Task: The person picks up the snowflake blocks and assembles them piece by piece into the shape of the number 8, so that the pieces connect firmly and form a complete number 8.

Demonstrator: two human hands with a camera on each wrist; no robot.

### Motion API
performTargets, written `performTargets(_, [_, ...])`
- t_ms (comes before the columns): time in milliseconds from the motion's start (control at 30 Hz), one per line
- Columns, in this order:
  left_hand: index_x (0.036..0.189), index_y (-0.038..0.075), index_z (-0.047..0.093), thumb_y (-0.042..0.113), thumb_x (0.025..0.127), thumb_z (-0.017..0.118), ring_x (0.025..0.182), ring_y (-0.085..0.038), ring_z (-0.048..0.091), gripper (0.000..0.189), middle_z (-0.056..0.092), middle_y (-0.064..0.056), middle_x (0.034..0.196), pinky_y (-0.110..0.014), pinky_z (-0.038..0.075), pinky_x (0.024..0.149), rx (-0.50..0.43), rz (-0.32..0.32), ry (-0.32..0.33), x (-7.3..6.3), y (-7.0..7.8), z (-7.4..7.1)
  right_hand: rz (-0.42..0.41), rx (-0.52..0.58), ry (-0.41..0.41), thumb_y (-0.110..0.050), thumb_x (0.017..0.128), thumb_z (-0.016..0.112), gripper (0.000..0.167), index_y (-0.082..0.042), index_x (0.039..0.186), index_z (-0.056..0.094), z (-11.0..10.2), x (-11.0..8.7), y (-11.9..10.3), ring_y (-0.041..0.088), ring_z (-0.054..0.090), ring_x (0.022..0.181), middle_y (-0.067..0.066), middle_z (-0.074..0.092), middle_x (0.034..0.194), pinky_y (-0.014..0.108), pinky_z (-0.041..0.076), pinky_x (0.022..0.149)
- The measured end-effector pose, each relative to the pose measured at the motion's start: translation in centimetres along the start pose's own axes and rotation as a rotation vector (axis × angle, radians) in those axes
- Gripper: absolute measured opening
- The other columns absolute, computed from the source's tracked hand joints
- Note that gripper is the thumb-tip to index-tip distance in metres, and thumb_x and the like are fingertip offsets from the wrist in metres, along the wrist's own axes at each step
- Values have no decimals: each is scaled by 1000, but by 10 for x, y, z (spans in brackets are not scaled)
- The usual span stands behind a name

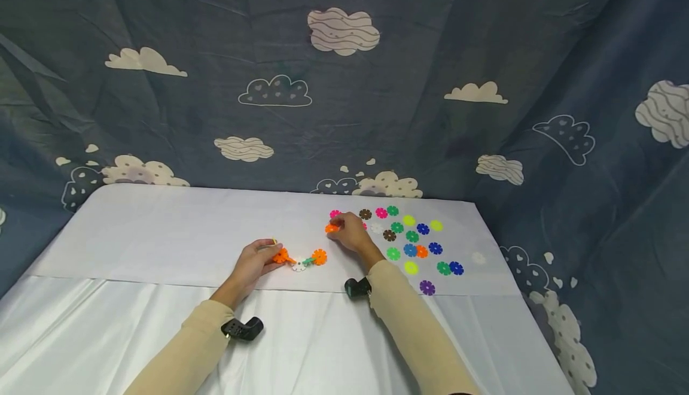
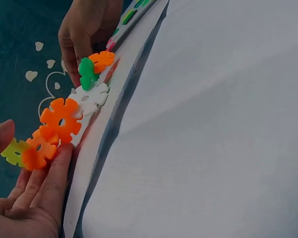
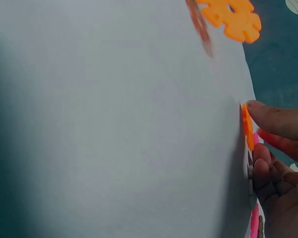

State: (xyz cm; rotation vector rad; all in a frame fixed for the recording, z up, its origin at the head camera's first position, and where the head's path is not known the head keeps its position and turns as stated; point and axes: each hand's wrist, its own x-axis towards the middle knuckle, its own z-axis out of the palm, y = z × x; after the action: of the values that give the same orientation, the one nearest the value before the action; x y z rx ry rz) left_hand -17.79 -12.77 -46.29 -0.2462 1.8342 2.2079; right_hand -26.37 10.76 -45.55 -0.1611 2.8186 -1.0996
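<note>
My left hand (image 1: pixel 252 266) holds one end of a short chain of notched plastic flower discs. In the left wrist view, a yellow disc (image 2: pixel 11 151) and an orange disc (image 2: pixel 36 157) lie by its fingers, the thumb close to the yellow. Beyond them the chain continues through another orange disc (image 2: pixel 50 121), a white disc (image 2: pixel 95 98), a green disc (image 2: pixel 86 79) and an orange end disc (image 2: pixel 104 59). To the right, my right hand (image 1: pixel 352 233) pinches a loose orange disc (image 3: pixel 247 126), seen edge-on in the right wrist view, with the thumb on its edge.
Loose flower discs in many colours spread over the right of the white table (image 1: pixel 161 233), among them a purple disc (image 1: pixel 427 288) near the front and a brown disc (image 1: pixel 365 214) at the back. A dark cloud-print curtain (image 1: pixel 377 125) hangs behind.
</note>
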Motion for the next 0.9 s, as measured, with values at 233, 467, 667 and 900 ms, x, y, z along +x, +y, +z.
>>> performTargets(233, [136, -13, 37, 7, 97, 56, 92, -9, 61, 48, 57, -22, 119, -24, 53, 84, 40, 52, -6, 2, -2, -1, 16, 1, -10, -9, 85, 74, 28, 0, 111, 68, 0, 3, 1, 25, 53, 94, 12, 61, 104, 37, 48, 91])
performTargets(467, [137, -10, 40, 7, 98, 56, 95, -9, 62, 46, 59, -21, 122, -23, 53, 86, 66, 36, -13, 1, -2, -1, -11, 9, 0, -7, 82, 77, 26, -4, 105, 65, 0, 3, 0, 23, 52, 85, 8, 60, 92, 32, 49, 82])
performTargets(667, [138, -9, 39, 10, 99, 54, 101, -12, 60, 47, 56, -24, 128, -26, 51, 91, 78, 24, -26, -1, -1, -3, -99, 82, 22, -1, 81, 75, 23, -5, 102, 65, 0, 2, 3, 20, 49, 77, 6, 57, 84, 28, 45, 71])
performTargets(900, [137, -9, 41, 8, 98, 55, 95, -10, 62, 45, 62, -19, 119, -25, 52, 88, 79, 31, -10, 0, -3, -1, -175, 269, -18, 1, 84, 71, 21, -2, 105, 67, 7, 2, -16, 16, 57, 67, 9, 64, 89, 24, 51, 61])
